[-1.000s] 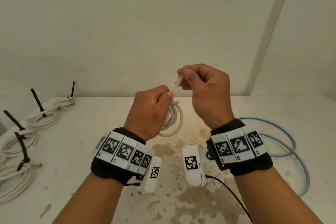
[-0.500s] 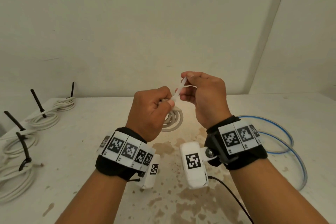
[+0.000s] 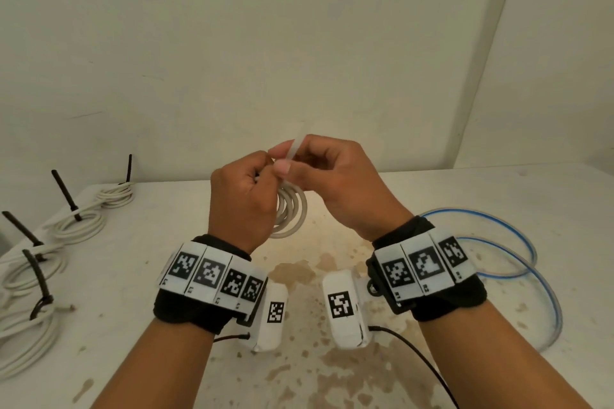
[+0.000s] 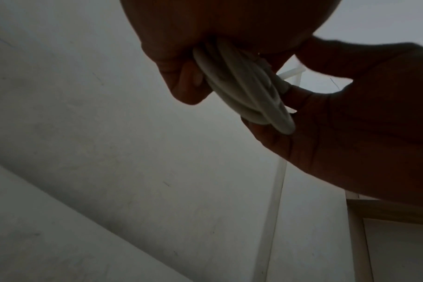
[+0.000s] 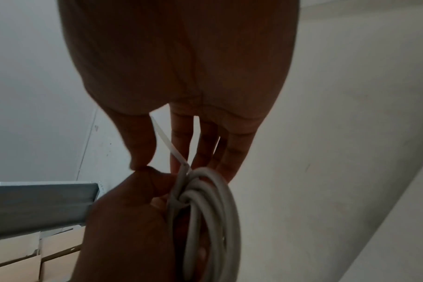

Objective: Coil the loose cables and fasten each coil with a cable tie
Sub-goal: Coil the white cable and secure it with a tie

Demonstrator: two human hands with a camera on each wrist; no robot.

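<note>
My left hand (image 3: 252, 189) grips a small coil of white cable (image 3: 294, 212) and holds it above the table, fingers curled round the strands. In the left wrist view the coil (image 4: 249, 91) runs through that fist. A white cable tie (image 3: 293, 150) is looped round the coil. My right hand (image 3: 299, 163) pinches the tie's tail between thumb and forefinger, right against the left hand. In the right wrist view the tie (image 5: 169, 145) rises from the coil (image 5: 210, 209) and passes between the thumb and the other fingers (image 5: 203, 145), which lie fairly straight.
Several white coils (image 3: 76, 226), each fastened with a black tie (image 3: 66, 192), lie in a row along the left of the stained white table (image 3: 166, 276). A loose blue cable (image 3: 518, 242) loops on the table's right side. A plain wall stands close behind.
My right hand has moved left and down the tie's tail until it touches the left hand. The coil stays in the left hand's grip.
</note>
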